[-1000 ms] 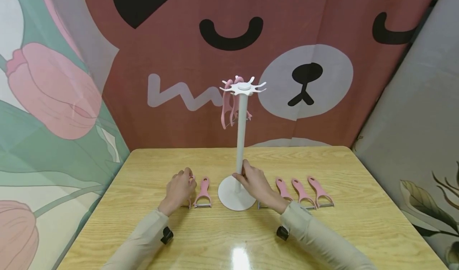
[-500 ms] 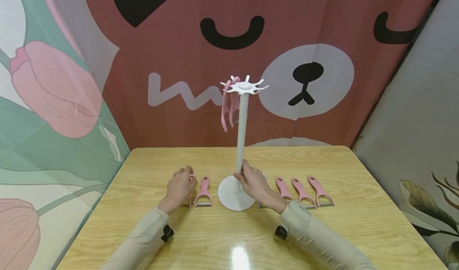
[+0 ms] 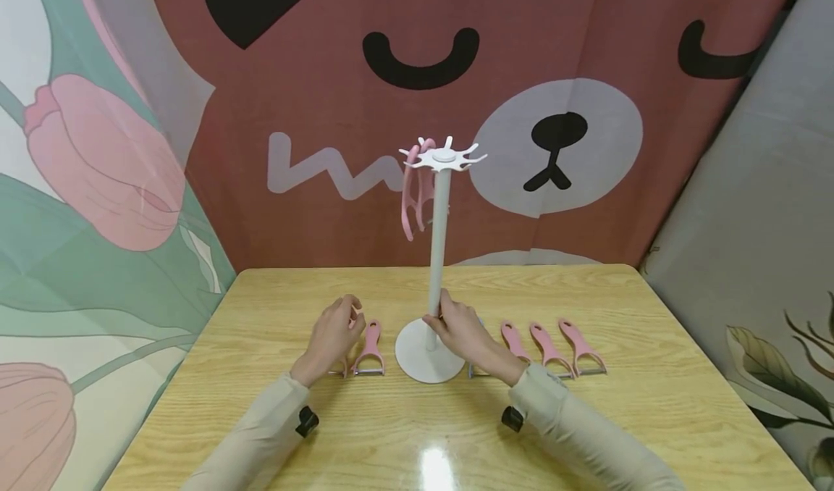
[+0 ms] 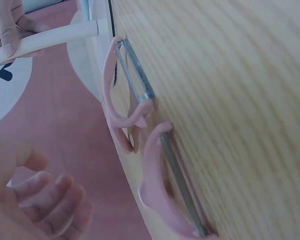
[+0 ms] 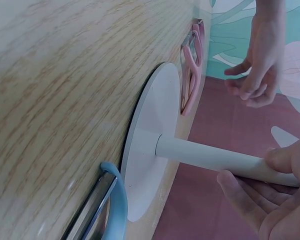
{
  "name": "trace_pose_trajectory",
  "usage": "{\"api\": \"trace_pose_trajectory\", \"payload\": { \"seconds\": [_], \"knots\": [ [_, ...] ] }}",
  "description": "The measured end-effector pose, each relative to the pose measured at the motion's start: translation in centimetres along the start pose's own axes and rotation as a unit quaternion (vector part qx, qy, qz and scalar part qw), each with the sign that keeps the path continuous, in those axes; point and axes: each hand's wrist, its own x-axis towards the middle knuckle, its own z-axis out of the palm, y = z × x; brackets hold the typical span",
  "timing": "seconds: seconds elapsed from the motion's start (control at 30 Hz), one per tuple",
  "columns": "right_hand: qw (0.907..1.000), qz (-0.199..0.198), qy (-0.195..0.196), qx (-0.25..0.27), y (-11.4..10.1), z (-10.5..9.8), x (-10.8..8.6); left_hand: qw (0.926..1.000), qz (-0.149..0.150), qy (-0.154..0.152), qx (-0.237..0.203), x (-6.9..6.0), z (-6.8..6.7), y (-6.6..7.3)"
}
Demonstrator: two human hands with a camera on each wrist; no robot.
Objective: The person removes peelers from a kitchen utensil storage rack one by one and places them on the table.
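A white stand point(image 3: 440, 223) with a round base and a branched top stands mid-table. My right hand point(image 3: 464, 333) grips its pole low down, thumb and fingers round it, also seen in the right wrist view. Pink peelers point(image 3: 408, 198) hang from the left side of the top, partly overlapping. My left hand point(image 3: 332, 339) hovers over the left side of the table, fingers loosely bent and holding nothing. Beneath it lies one pink peeler point(image 4: 152, 185), mostly hidden in the head view. Just right of that hand lies another pink peeler point(image 3: 370, 350).
A blue peeler point(image 5: 117, 210) lies beside the stand's base, largely covered by my right hand in the head view. Three pink peelers point(image 3: 547, 347) lie in a row farther right on the wooden table point(image 3: 365, 440). A printed curtain point(image 3: 313, 230) hangs behind.
My left hand has risen off the pink peeler's handle and shifted slightly forward. The stand's top turned a little with its hanging peelers, then stopped. The right hand stays on the pole.
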Motion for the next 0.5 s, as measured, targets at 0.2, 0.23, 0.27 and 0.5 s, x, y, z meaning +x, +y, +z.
{"api": "trace_pose_trajectory", "payload": {
  "seconds": [0.2, 0.23, 0.27, 0.5],
  "knots": [
    [1.0000, 0.000, -0.003, -0.004, 0.0, -0.1, 0.0, 0.9985, 0.009, 0.018, -0.051, 0.6, -0.1, 0.5],
    [1.0000, -0.001, -0.003, -0.005, 0.0, -0.1, 0.0, 0.9981, 0.010, 0.021, -0.057, 0.7, -0.1, 0.6],
    [1.0000, -0.001, -0.004, -0.006, 0.0, -0.1, 0.0, 0.9977, 0.012, 0.023, -0.062, 0.8, -0.2, 0.7],
    [0.9999, -0.006, -0.009, -0.005, 0.1, -0.1, 0.1, 0.9965, 0.017, 0.027, -0.077, 1.3, -0.4, 1.3]
  ]
}}
